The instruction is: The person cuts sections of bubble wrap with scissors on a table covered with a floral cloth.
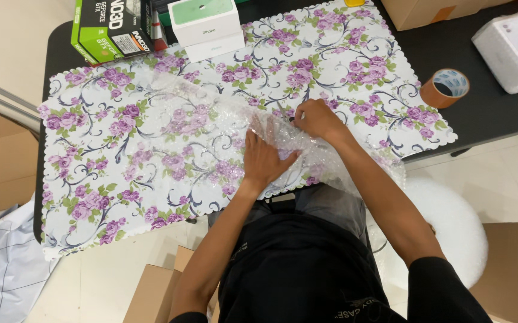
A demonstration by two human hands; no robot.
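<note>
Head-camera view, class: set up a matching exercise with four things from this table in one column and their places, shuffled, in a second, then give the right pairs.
Things:
1. bubble wrap
2. roll of brown tape
3. green box
4. white box

Places:
A. on the bare dark table, right of the floral cloth
B. far edge, right beside the green box
C. far left corner
D. under both hands, on the floral cloth

Pairs: 1-D, 2-A, 3-C, 4-B

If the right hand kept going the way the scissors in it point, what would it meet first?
The right hand works scissors pointing up and left across the bubble wrap. Straight on, it would likely first meet more of that sheet, then the white box at the table's far edge. Depth is unclear.
</note>
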